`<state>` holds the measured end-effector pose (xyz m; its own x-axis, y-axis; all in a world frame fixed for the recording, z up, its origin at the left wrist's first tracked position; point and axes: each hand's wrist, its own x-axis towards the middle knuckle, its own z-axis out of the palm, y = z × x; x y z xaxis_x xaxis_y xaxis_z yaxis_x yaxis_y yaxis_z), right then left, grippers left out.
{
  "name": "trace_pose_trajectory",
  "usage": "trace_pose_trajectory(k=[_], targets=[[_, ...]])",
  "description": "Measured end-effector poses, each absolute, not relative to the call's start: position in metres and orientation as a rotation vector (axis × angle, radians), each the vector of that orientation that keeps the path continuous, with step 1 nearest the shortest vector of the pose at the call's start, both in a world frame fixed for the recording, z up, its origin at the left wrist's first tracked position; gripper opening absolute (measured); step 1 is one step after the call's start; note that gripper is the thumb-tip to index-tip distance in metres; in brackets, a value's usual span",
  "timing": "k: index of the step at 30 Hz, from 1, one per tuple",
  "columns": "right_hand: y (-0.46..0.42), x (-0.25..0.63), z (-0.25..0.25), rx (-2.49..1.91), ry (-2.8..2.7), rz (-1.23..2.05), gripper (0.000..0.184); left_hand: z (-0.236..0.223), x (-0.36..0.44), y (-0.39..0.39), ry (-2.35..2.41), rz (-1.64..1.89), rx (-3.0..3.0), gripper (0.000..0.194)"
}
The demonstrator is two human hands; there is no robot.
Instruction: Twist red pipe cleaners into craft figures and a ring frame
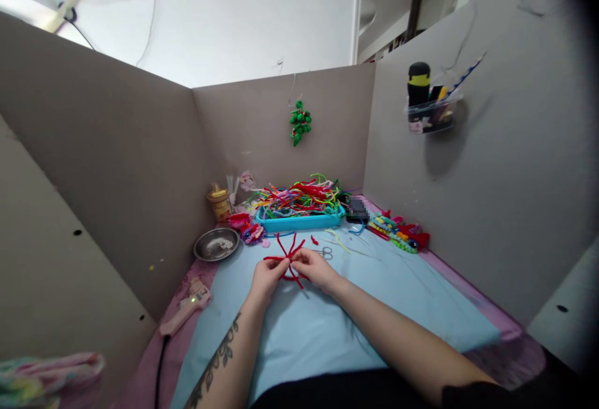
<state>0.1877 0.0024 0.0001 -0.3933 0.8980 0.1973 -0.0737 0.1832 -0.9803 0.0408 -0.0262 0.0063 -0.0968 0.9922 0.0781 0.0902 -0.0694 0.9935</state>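
A bundle of red pipe cleaners (289, 253) fans out above the light blue mat (374, 309), its stems crossing at one point. My left hand (267, 276) pinches that crossing from the left, fingers closed. From the right, my right hand (317, 268) pinches the same bundle. Both hands hover low over the middle of the mat. Small scissors (326, 251) lie just beyond my right hand.
A blue tray (299, 221) heaped with coloured pipe cleaners stands at the back. A metal bowl (216, 244) and a jar (219, 203) are at the back left, a pink glue gun (187, 305) at the left edge, finished craft pieces (397, 234) at the right. Grey partition walls enclose the desk.
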Motion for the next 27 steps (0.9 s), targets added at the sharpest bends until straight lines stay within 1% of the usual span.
trace_pose_trajectory(k=[4, 10, 15, 20, 27], targets=[[-0.001, 0.189, 0.002, -0.892, -1.594, 1.389, 0.014, 0.006, 0.042, -0.025, 1.342, 1.34, 1.293, 0.033], [0.006, 0.19, -0.002, -0.886, -1.714, 1.121, 0.006, 0.008, 0.042, -0.024, 1.328, 1.385, 1.26, 0.025], [0.015, 0.192, -0.006, -0.908, -1.689, 1.104, 0.006, 0.008, 0.044, -0.025, 1.21, 1.4, 1.174, 0.019], [0.019, 0.192, -0.01, -0.881, -1.68, 1.107, 0.004, 0.005, 0.047, -0.024, 1.086, 1.37, 1.05, 0.024], [0.02, 0.196, -0.009, -0.864, -1.75, 0.958, 0.004, 0.004, 0.049, -0.023, 0.984, 1.329, 0.946, 0.026]])
